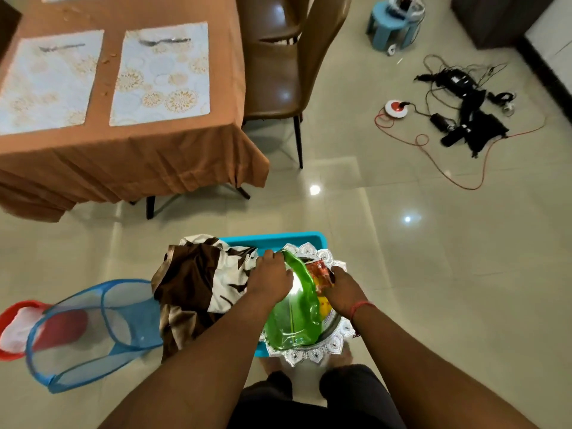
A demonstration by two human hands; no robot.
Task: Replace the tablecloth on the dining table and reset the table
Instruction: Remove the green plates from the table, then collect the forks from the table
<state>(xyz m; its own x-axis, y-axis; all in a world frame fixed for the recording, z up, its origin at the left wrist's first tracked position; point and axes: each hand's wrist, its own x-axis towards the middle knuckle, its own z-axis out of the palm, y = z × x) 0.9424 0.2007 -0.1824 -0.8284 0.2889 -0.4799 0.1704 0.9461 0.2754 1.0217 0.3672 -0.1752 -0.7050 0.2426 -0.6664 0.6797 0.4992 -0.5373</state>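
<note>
The dining table at upper left wears an orange-brown tablecloth point(130, 156) with two pale floral placemats point(161, 72), each bearing cutlery point(164, 41). On the floor in front of me a blue tray point(272, 238) holds a folded brown-and-white cloth point(198, 274) and an ornate silver platter point(312, 354). A green leaf-shaped plate point(294, 320) lies tilted in the platter. My left hand point(270, 278) grips the plate's upper edge. My right hand point(343, 289) rests on the platter's right side beside a red packet point(320, 272); what it grips is hidden.
A blue mesh hamper point(89, 332) lies on its side at left, a red bucket point(14, 329) behind it. A brown chair point(278, 72) stands by the table. Cables, black devices and a red-white round socket point(397, 108) litter the tiled floor at right. A blue stool point(393, 26) is far back.
</note>
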